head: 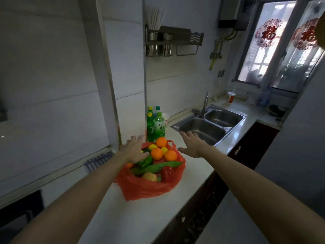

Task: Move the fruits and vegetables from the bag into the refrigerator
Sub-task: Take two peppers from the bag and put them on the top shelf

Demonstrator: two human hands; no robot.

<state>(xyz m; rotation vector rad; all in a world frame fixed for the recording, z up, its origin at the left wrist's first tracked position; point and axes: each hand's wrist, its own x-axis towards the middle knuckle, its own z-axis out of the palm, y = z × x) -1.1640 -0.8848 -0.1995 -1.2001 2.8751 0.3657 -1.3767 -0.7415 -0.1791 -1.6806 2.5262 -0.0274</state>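
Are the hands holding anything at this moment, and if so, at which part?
Nothing is held. The left hand is open over the red bag, the right hand open beside it.

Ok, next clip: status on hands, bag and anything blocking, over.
Left hand open over red plastic bag; right hand open beside it. Bag full, round oranges on top. Green plastic bottles close behind, not blocking.
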